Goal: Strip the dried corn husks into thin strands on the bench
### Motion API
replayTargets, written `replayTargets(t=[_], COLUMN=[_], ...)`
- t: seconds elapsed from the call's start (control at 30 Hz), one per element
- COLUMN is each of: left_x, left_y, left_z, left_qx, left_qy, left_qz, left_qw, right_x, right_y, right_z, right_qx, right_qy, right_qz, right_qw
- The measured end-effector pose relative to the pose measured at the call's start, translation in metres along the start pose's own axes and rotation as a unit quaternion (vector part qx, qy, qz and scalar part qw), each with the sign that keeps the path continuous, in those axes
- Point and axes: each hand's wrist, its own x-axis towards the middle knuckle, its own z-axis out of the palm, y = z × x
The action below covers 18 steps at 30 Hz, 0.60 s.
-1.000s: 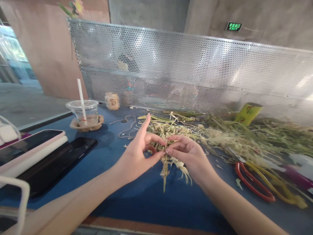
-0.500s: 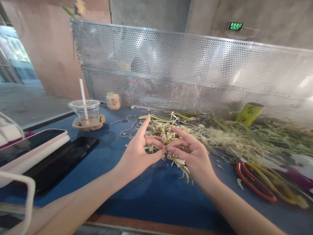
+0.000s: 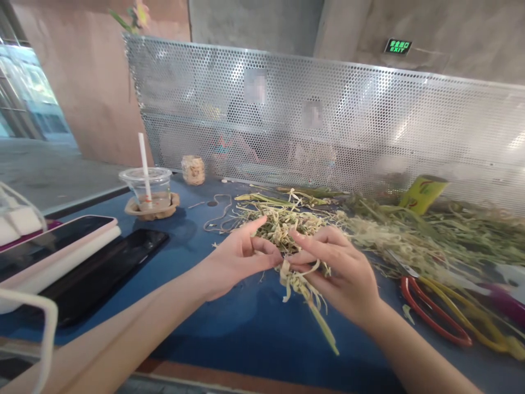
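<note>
A small bundle of dried pale-green plant strips point(image 3: 301, 287) hangs between my two hands above the blue table point(image 3: 254, 334). My right hand point(image 3: 340, 276) curls its fingers round the bundle's top, with the loose ends trailing down toward me. My left hand point(image 3: 238, 257) meets it from the left, thumb and fingers pinched at the same spot on the bundle. Just behind both hands lies a large heap of the same dried strips and stems point(image 3: 369, 230).
Red-handled scissors point(image 3: 435, 312) lie to the right. Two phones point(image 3: 94, 268) rest at the left, behind them a plastic cup with a straw point(image 3: 145, 189) and a small jar point(image 3: 193, 169). A perforated metal screen point(image 3: 328, 120) closes the table's far side, a yellow cup point(image 3: 422, 191) beside it.
The bundle has turned so its tail points toward me and to the right. My right hand's fingers have closed round it, and my left index finger has lowered from pointing up.
</note>
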Motion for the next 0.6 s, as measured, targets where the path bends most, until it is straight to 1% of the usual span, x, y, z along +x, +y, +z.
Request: replayTargets(t=[0.1,0.17,0.23,0.3,0.37,0.4,0.47,0.53,0.57,0.6], left_x=[0.000,0.000,-0.001,-0.002,-0.003,-0.003,-0.004,-0.004,-0.004,-0.004], left_y=[0.000,0.000,-0.002,-0.003,-0.005,-0.005,-0.007,-0.009,-0.010,-0.012], left_z=[-0.002,-0.003,-0.003,-0.001,0.001,0.003,0.004,0.004,0.004,0.004], left_qx=[0.046,0.090,0.145,0.208,0.280,0.322,0.410,0.478,0.501,0.516], left_qy=[-0.011,-0.016,-0.014,-0.003,0.016,0.025,0.042,0.045,0.043,0.040], left_qz=[-0.018,-0.010,0.028,0.093,0.182,0.226,0.297,0.333,0.338,0.337], left_qw=[0.999,0.996,0.989,0.974,0.942,0.919,0.861,0.811,0.795,0.787], right_x=[-0.002,-0.004,-0.004,-0.005,-0.004,-0.004,-0.004,-0.005,-0.005,-0.006], right_y=[0.003,0.004,0.004,0.003,0.000,-0.002,-0.004,-0.005,-0.006,-0.007], right_z=[-0.002,-0.002,-0.001,0.001,0.004,0.005,0.008,0.011,0.012,0.014], right_qx=[-0.044,-0.068,-0.097,-0.120,-0.113,-0.100,-0.068,-0.059,-0.067,-0.080], right_qy=[-0.015,-0.018,-0.021,-0.029,-0.030,-0.029,-0.031,-0.043,-0.051,-0.056], right_qz=[-0.032,-0.047,-0.058,-0.048,-0.002,0.038,0.129,0.199,0.216,0.221], right_qw=[0.998,0.996,0.993,0.991,0.993,0.994,0.989,0.977,0.973,0.970])
